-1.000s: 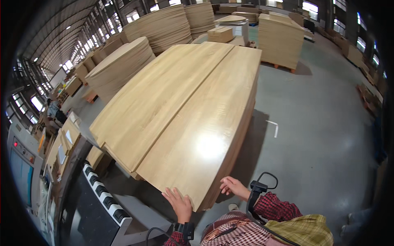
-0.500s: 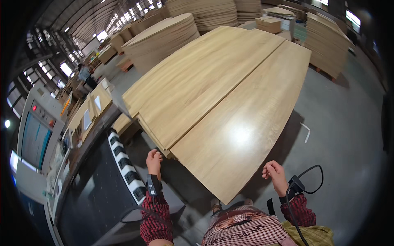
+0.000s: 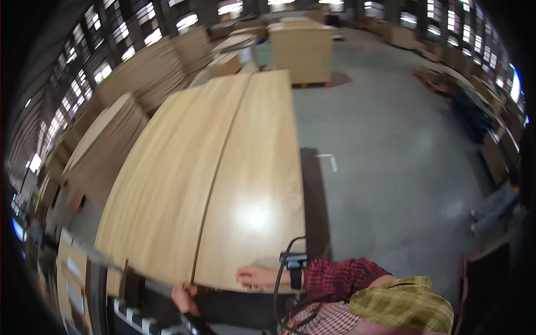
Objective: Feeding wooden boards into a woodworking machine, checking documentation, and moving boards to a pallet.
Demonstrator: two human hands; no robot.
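Note:
A wide wood-grain panel (image 3: 156,184) lies at the left, and a narrower wood-grain panel (image 3: 254,162) lies beside it with a thin dark seam between. My right hand (image 3: 259,275) rests on the narrower panel near its front edge, fingers lightly bent and nothing seen in them. At the front end of the seam, my left hand (image 3: 184,297) is at the panels' edge with its fingers bent. Blur hides whether they grip that edge. A dark wrist device (image 3: 295,268) with a black cable sits on my right wrist.
Stacks of curved-edge boards (image 3: 106,139) stand at the left. A squared board stack (image 3: 301,53) rises at the back beyond the panels. Black-and-white machine edging (image 3: 134,318) runs at the lower left. A white bent strip (image 3: 330,159) lies on the grey floor (image 3: 385,139).
My view has swung to the right, so the panels now appear more upright. My right hand has moved from beside the narrower panel onto its front end. My left hand is now at the panels' edge.

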